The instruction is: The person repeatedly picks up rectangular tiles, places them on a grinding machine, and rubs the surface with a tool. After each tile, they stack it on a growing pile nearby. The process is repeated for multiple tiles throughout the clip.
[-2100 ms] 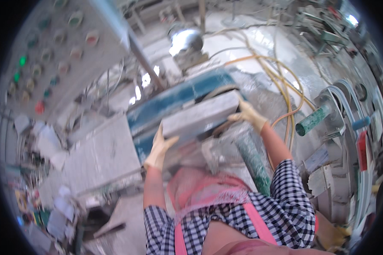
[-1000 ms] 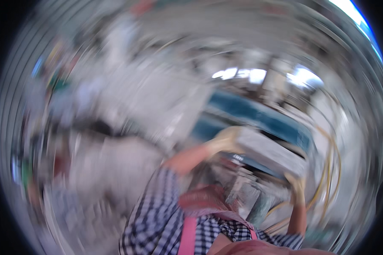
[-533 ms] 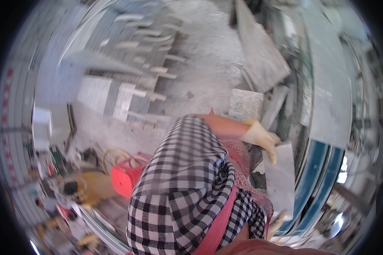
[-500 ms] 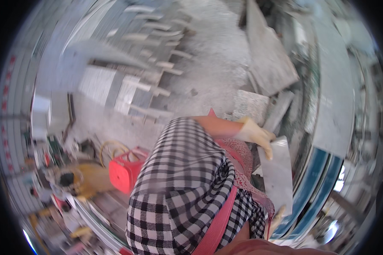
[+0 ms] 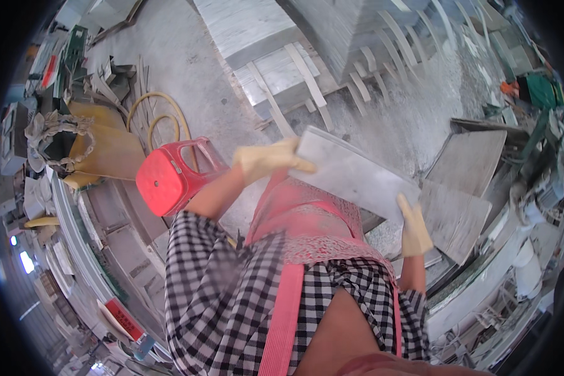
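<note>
Slab point(image 5: 356, 177) near frame centre: our left hand point(image 5: 266, 160) and right hand point(image 5: 415, 230) grasp its ends; its smooth face could slip free.

It's the left fisheye of a head-worn pair, looking steeply down over a dusty pink lace-trimmed cloth apron point(image 5: 310, 216), pretty close to the pale grey rectangular stone slab point(image 5: 357, 177), straight edges bowing toward the rim.

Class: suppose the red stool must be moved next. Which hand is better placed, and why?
Left hand, probably: it is nearer the stool; the right hand is at the far end of the slab. Both hold it, though.
</note>
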`<state>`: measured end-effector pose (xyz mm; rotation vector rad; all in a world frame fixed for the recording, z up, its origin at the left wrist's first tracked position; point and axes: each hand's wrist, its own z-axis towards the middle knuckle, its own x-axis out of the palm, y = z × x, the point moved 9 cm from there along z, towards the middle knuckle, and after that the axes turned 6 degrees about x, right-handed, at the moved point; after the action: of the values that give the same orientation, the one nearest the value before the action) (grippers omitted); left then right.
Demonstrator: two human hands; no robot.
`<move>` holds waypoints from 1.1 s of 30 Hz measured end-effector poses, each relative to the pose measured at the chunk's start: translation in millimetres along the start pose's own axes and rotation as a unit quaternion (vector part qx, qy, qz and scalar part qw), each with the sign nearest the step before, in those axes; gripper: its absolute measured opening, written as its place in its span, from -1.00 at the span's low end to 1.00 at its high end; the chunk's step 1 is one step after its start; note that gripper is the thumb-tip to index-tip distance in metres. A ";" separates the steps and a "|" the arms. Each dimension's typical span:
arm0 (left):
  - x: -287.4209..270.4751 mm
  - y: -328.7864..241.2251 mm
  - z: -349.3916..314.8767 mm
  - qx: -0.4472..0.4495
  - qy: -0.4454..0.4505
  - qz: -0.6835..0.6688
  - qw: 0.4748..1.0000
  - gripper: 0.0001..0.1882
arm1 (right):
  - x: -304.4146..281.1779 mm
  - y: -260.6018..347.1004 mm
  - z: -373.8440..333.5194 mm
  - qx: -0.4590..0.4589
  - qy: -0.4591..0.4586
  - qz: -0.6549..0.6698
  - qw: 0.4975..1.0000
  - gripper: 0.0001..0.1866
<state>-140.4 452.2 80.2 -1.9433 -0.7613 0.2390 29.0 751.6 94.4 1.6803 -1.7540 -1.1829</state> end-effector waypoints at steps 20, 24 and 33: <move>-366.7 133.7 21.9 0.043 -0.536 -0.445 0.716 -0.61 | 310.6 186.0 456.7 -0.082 0.241 -0.230 0.939 -0.19; -397.6 157.1 36.2 0.072 -0.605 -0.370 0.701 -0.68 | 331.2 191.3 485.1 -0.192 0.154 -0.321 0.914 -0.36; -422.1 212.0 70.4 0.110 -0.580 -0.254 0.766 -0.48 | 329.2 157.6 527.5 0.039 0.127 -0.279 0.951 -0.37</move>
<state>-417.7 184.4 -201.5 -1.1151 -1.9061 1.1854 -537.6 566.9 -143.0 2.3519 -1.2167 -1.0539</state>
